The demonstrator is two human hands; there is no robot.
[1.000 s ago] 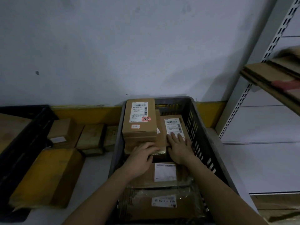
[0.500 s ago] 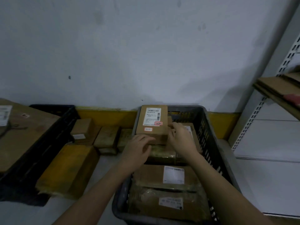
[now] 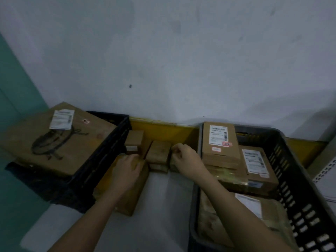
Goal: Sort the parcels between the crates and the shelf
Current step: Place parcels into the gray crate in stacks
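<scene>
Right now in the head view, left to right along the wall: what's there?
Big box in the black crate → small boxes on the floor, both hands there → grey crate of labelled parcels.

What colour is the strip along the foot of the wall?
Yellow strip, head view.

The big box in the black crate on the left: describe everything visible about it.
The big box is brown cardboard, lying flat and filling the black crate, its top above the rim. A white printed label sits near its far edge, with a small red-and-white sticker beside it and a dark oval drawing across the top. Neither hand touches it.
</scene>
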